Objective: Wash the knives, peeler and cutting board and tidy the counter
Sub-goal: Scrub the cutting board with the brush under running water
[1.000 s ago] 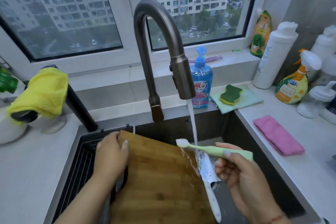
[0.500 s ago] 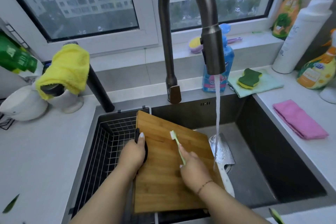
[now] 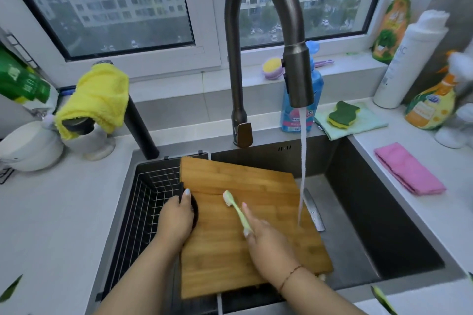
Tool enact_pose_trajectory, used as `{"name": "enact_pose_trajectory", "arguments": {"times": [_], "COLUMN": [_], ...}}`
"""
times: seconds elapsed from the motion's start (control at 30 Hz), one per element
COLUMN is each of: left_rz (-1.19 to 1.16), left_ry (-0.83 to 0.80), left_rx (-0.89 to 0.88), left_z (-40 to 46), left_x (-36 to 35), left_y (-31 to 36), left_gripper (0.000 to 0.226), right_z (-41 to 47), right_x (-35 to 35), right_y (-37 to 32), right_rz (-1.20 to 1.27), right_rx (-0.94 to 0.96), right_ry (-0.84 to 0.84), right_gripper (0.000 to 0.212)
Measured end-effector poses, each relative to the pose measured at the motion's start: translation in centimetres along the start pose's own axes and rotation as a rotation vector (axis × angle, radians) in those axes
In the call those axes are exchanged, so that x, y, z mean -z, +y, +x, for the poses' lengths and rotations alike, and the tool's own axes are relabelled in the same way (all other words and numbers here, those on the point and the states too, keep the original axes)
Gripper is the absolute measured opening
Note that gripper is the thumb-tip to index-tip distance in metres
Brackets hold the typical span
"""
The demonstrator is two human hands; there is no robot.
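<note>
A bamboo cutting board (image 3: 230, 250) lies tilted across the dark sink (image 3: 384, 225). My left hand (image 3: 176, 220) grips the board's left edge at its black handle. My right hand (image 3: 268, 243) holds a pale green toothbrush (image 3: 236, 208), its white bristles down on the board's upper middle. A knife blade (image 3: 313, 210) shows in the sink beside the board's right edge; its handle is hidden. Water runs from the dark faucet (image 3: 298, 79) onto the board's right side.
A wire basket (image 3: 146, 202) fills the sink's left part. On the right counter lie a pink cloth (image 3: 409, 169), a green-yellow sponge (image 3: 343, 112) on a mint cloth, and bottles. A yellow cloth (image 3: 97, 100) hangs at left, above a white bowl (image 3: 30, 146).
My right hand brought the toothbrush from under the water stream down onto the board. The view has pulled back and the board now covers most of the knife.
</note>
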State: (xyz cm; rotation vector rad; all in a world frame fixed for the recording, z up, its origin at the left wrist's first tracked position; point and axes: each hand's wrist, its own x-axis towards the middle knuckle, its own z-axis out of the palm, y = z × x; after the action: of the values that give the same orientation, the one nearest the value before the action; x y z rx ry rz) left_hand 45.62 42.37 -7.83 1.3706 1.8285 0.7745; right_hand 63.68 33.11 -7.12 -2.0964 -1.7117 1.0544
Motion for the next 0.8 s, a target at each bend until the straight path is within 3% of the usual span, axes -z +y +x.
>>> {"name": "enact_pose_trajectory", "arguments": {"times": [0.07,0.2,0.27,0.43,0.5,0.63,0.7,0.8], "left_rz": [-0.093,-0.239,-0.294,-0.339,-0.354,-0.404,-0.415,-0.399], "left_ry": [-0.019,-0.052,-0.068,-0.122,-0.164,-0.2,-0.173,-0.138], "left_rx": [0.045,0.132,0.167,0.262,0.344,0.445,0.412,0.378], "left_z": [-0.1,-0.5,-0.7,-0.8,-0.6,-0.5,-0.6,-0.6], "left_x": [0.5,0.8,0.8,0.8,1.0,1.0,0.6,0.3], "left_y": [-0.6,-1.1,-1.0,-1.3,-1.6,-1.6,-1.3,-1.4], "left_gripper": [0.051,0.05,0.047,0.048,0.048,0.046,0.046,0.05], "right_z": [-0.2,0.8,0.9,0.3,0.5,1.0,0.7,-0.4], "right_x": [-0.3,2.1,2.8,0.6,1.3,4.4,4.1,1.3], "right_y": [1.0,5.5,6.2,1.9,2.7,5.3,4.1,1.2], "right_rz": [-0.09,-0.172,-0.169,-0.227,-0.243,-0.261,-0.257,-0.27], "right_rx": [-0.016,-0.297,-0.351,-0.009,-0.028,-0.261,-0.23,-0.032], "right_ry": [-0.007,0.163,0.217,0.158,0.224,0.389,0.363,0.196], "right_gripper": [0.053,0.051,0.051,0.053,0.052,0.048,0.049,0.054]}}
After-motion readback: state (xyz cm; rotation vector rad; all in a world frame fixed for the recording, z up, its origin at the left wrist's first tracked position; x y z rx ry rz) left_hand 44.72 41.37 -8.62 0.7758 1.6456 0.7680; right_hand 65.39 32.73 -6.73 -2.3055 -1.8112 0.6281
